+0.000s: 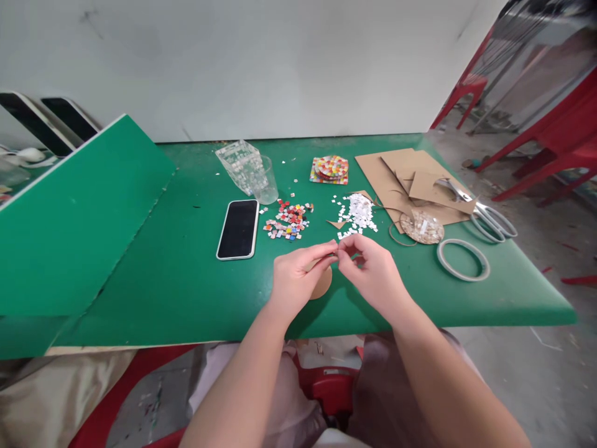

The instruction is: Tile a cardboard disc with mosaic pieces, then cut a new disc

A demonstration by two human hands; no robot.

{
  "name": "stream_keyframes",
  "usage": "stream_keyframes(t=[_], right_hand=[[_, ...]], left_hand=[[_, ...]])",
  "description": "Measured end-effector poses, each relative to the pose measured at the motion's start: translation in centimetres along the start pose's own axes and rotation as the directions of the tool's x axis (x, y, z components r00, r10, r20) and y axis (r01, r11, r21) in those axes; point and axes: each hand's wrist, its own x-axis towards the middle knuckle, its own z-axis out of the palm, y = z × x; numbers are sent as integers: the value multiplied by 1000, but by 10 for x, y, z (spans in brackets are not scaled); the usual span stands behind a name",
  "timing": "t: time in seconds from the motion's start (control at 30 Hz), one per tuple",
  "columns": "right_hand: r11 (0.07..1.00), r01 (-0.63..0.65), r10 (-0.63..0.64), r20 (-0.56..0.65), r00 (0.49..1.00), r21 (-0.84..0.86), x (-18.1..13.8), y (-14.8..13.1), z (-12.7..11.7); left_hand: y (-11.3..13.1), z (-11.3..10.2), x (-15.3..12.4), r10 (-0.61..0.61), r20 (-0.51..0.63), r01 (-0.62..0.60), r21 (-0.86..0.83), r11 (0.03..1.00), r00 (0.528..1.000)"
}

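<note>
My left hand [296,277] is closed, its thumb and fingers pressed together on something thin that I cannot make out. Fingertip to fingertip with it, my right hand [370,270] pinches at the same spot; whatever is between those fingers is too small to name. A round brown cardboard disc [321,286] shows under the left hand, partly covered by it; I cannot tell whether it is held or lies on the table. Just beyond the hands are a pile of white mosaic tiles [361,211] and a pile of coloured mosaic tiles [290,221].
A phone [237,230] and a clear plastic cup [265,180] stand left on the green table [186,292]. Tile-covered coasters [329,169] lie at the back. Cardboard sheets [382,168], scissors [487,218], a tile-covered disc [423,227] and a tape roll [441,255] are right.
</note>
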Motion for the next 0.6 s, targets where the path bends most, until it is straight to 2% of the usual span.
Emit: stream_keyframes(t=[0.13, 0.27, 0.33, 0.4, 0.5, 0.6], right_hand=[[966, -132, 125, 43, 991, 221, 1, 2, 0], [936, -149, 160, -10, 987, 319, 7, 10, -8], [962, -126, 154, -101, 983, 243, 15, 21, -16], [988, -126, 141, -183, 973, 91, 25, 35, -24], [982, -150, 121, -229, 966, -113, 40, 55, -32], [963, -148, 80, -283, 956, -226, 48, 68, -32]], left_hand=[[-2, 2, 0, -96, 15, 97, -156, 983, 995], [-3, 2, 1, -154, 4, 147, -307, 940, 988], [-3, -2, 3, -166, -35, 144, -339, 930, 985], [-4, -9, 7, -180, -90, 139, -342, 929, 980], [-7, -20, 12, -211, -145, 160, -300, 940, 967], [-12, -26, 15, -215, -167, 175, -226, 958, 962]])
